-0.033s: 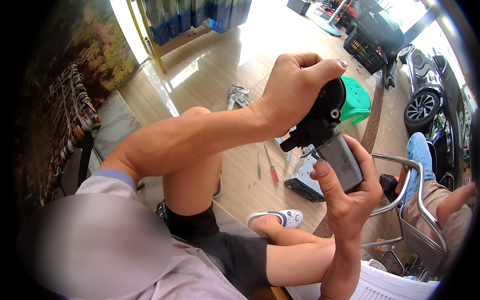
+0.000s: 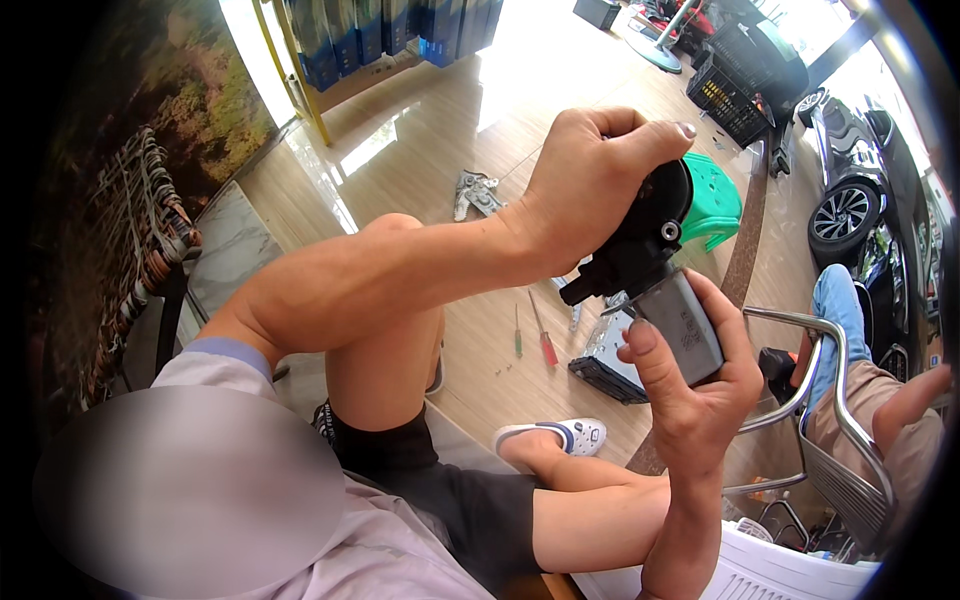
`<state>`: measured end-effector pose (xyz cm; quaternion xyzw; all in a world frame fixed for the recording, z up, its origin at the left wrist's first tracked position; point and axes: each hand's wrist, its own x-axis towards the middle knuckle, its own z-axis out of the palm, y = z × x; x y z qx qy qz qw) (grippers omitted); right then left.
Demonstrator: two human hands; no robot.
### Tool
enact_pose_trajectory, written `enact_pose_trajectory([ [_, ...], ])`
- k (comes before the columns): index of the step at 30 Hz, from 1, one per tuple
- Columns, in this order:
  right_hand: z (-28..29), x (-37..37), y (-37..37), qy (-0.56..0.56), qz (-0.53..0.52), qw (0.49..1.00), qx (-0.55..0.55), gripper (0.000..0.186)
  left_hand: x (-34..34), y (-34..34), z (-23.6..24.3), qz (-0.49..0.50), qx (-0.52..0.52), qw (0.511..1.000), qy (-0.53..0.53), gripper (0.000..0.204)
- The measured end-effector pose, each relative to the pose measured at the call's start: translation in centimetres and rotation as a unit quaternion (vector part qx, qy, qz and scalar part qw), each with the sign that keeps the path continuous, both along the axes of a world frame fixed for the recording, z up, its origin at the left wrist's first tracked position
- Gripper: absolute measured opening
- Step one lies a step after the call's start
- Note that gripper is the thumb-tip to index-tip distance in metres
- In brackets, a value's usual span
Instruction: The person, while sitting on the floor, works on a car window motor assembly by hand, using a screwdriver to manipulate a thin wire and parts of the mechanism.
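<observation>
- We see a black, rounded housing point(image 2: 645, 240), held aloft and tilted.
- Against it we see a grey block point(image 2: 686, 322), apparently joined, the seam partly hidden.

Your left hand point(image 2: 580, 190) grips a rounded black housing point(image 2: 640, 240); your right hand point(image 2: 708, 400) holds the adjoining grey box-shaped block point(image 2: 684, 328).

Small dark print point(image 2: 691, 327) in short rows on grey housing point(image 2: 675, 305), too fine to make out, white lettering point(image 2: 324, 418) on black band point(image 2: 322, 424) beside black shorts point(image 2: 480, 510), likewise too small to read
</observation>
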<state>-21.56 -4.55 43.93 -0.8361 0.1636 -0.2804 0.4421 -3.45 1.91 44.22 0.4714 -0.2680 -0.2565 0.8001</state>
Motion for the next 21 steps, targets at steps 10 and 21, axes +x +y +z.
enact_pose_trajectory([
  [10,-0.09,-0.11,-0.26,0.013,-0.005,1.0,-0.019,0.049,-0.34,-0.56,-0.28,-0.014,0.002,1.0,0.012,0.03],
  [21,-0.09,-0.31,-0.18,0.008,-0.004,1.0,-0.015,0.05,-0.55,-0.43,-0.25,-0.019,-0.014,1.0,0.009,0.03],
])
